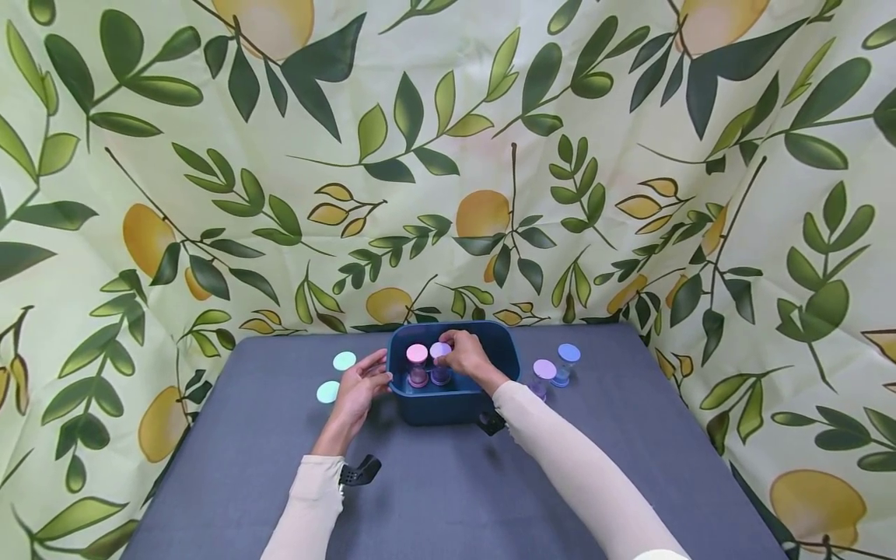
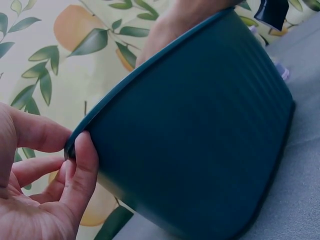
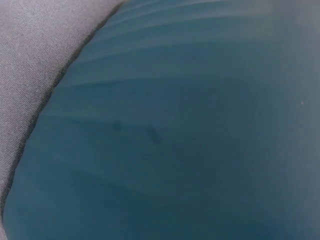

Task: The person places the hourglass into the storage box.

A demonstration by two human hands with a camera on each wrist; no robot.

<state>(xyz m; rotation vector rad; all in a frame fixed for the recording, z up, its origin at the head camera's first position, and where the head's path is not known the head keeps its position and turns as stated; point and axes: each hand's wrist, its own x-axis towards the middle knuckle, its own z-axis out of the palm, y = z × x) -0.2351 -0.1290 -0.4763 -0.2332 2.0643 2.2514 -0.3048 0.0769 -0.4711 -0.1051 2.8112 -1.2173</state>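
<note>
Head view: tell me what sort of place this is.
Probably a staged filming corner: a creased, pale, leaf-and-fruit-printed backdrop hangs behind a grey, cloth-covered table, and a black, strap-like wrist device is worn.

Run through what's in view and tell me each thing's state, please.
Bin: upright, open-topped.
Pink timer: upright inside bin.
Purple timer: upright inside bin, pinched.
Lilac timer: upright, outside bin.
Blue timer: upright, outside bin.
Green tops: face up; anything beneath unclear.
Left grip: pinching bin rim.
Right grip: pinching purple timer.
</note>
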